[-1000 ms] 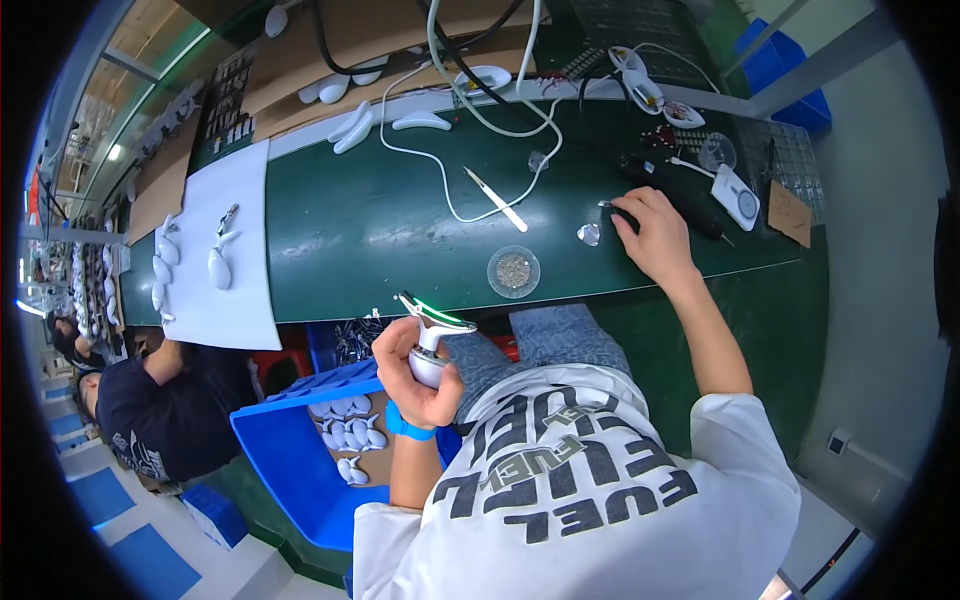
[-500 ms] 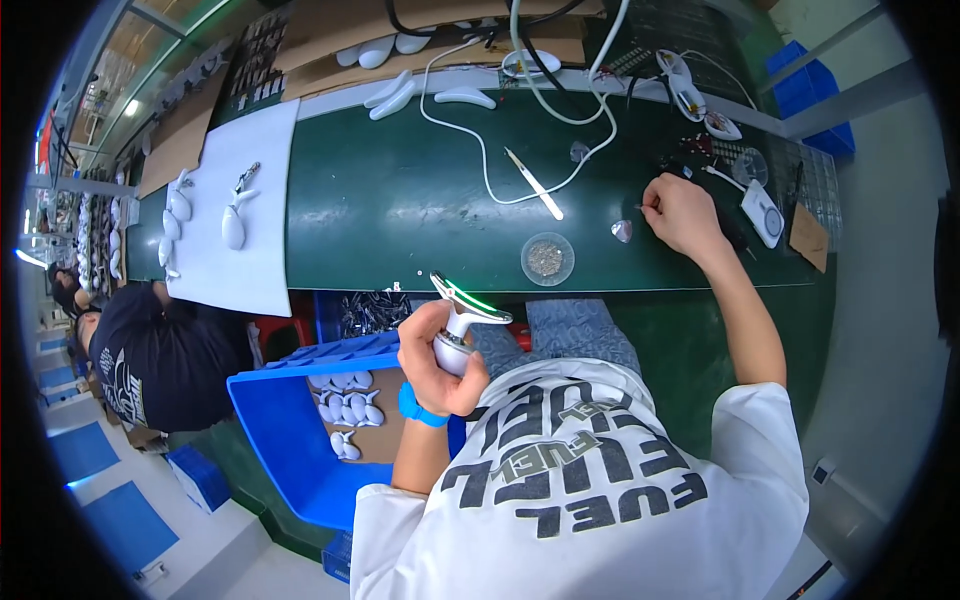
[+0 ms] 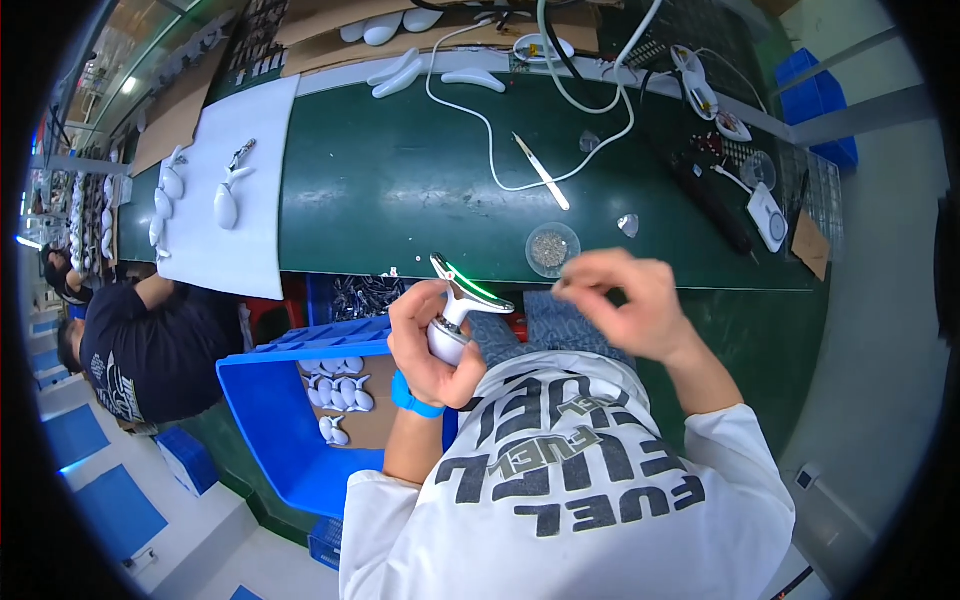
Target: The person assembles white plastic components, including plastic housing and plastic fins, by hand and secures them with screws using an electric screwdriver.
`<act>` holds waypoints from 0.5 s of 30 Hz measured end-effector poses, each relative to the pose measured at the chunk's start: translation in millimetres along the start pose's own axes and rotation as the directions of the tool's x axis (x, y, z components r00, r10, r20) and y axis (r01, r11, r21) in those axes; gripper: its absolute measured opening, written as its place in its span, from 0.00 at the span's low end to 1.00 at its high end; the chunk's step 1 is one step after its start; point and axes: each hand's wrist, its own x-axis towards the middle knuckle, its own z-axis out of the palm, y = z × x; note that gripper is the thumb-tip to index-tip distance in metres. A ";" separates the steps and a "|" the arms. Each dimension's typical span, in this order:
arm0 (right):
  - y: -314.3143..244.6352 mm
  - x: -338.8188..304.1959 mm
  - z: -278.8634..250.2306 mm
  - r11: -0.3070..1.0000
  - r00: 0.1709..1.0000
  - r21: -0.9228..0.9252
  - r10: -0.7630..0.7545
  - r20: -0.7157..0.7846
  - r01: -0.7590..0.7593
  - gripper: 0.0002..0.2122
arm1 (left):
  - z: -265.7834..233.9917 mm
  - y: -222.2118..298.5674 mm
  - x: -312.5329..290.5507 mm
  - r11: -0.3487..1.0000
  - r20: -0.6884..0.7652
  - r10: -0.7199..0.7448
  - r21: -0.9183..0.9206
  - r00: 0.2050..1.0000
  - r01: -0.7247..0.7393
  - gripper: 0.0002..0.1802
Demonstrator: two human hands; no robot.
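My left hand (image 3: 422, 362), a blue band at its wrist, is closed around a white handheld massager (image 3: 449, 343) with a curved, T-shaped silver head. A green light strip glows along the head, which points up in front of the bench's near edge. My right hand (image 3: 640, 305) hovers over that edge, just right of a round clear dish (image 3: 531, 238) of tiny metallic parts. Its thumb and fingertips are pinched together, and whatever is between them is too small to make out. Beyond the dish lie white tweezers (image 3: 545, 178). A small clear piece (image 3: 628, 225) rests to the dish's right.
A blue bin (image 3: 250, 410) holding several white massager bodies stands at my left. White foam sheet (image 3: 250, 230) covers the bench's left part. A white cable (image 3: 480, 115) loops across the back. A black screwdriver-like tool (image 3: 715, 210) lies right. A seated person (image 3: 150, 345) is far left.
My right hand has come off the bench's right side, moving left and toward me beside the dish, fingers still pinched. The left hand keeps the lit massager nearly where it was.
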 end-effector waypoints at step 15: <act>-16.2 11.9 21.2 0.958 0.959 -0.046 -0.283 0.021 0.284 0.13 | -0.8 4.4 3.8 0.999 0.029 -0.012 0.032 1.000 0.011 0.39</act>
